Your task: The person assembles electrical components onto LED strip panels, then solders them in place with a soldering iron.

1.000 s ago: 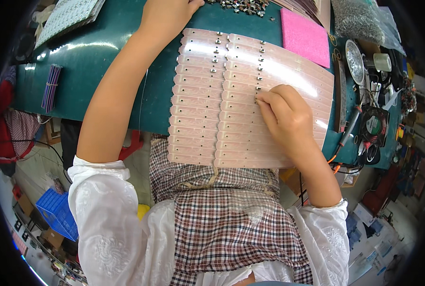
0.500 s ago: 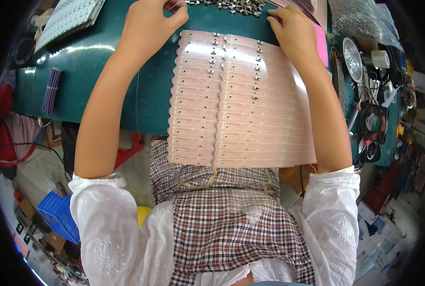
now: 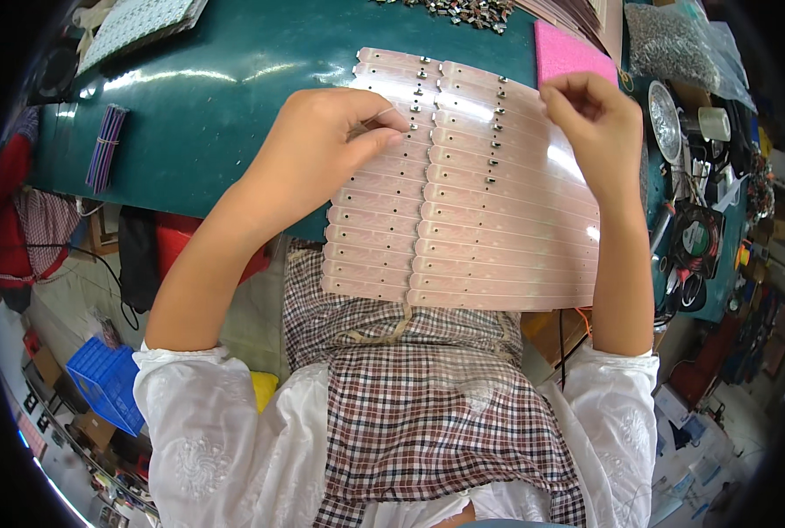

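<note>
Pink flexible strips [image 3: 489, 220] lie side by side in two columns on the green table [image 3: 234, 97] and hang over its near edge. Small metal clips [image 3: 496, 114] sit on the upper strips. My left hand [image 3: 331, 145] rests on the left column with thumb and fingers pinched together at a strip. The right hand [image 3: 590, 119] hovers over the upper right strips, its fingertips pinched, seemingly on a tiny metal part too small to make out. A pile of small metal parts [image 3: 463, 11] lies at the table's far edge.
A pink foam pad [image 3: 568, 57] lies beyond the strips. A bag of small parts [image 3: 674, 44], a metal dish [image 3: 663, 110] and tools crowd the right side. A purple bundle [image 3: 104, 158] lies at the left, a white panel [image 3: 137, 22] at the far left, and a blue crate [image 3: 102, 383] on the floor.
Both hands have drawn back from the pile of metal parts at the far edge. They are now over the pink strips, the left on the left column, the right at the upper right.
</note>
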A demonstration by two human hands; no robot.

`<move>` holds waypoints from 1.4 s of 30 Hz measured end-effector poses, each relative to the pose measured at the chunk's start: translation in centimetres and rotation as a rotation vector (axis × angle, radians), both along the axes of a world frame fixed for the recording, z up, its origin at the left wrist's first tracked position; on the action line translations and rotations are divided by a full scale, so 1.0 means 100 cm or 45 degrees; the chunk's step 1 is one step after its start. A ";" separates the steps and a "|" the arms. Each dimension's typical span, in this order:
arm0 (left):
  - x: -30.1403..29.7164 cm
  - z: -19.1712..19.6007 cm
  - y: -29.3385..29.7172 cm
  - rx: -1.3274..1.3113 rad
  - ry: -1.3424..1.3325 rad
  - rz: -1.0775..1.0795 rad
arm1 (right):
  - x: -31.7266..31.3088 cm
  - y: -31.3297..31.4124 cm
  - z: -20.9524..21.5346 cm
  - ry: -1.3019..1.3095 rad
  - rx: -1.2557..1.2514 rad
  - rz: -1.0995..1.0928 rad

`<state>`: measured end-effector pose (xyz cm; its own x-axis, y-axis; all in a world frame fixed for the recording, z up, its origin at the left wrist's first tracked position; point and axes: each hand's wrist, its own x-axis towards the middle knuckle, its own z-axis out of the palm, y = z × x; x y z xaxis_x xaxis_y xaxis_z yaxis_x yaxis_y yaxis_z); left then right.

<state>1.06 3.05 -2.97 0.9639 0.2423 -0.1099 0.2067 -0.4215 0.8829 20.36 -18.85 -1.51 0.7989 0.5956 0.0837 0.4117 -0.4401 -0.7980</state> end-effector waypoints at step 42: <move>0.001 -0.011 -0.010 0.349 -0.117 -0.024 | -0.090 -0.031 -0.018 -0.771 -0.141 0.452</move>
<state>1.11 2.03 -4.11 0.9714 0.2330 0.0453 0.1209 -0.6498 0.7504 11.40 -21.91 -3.35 0.3872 0.8419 0.3758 0.9024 -0.2625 -0.3417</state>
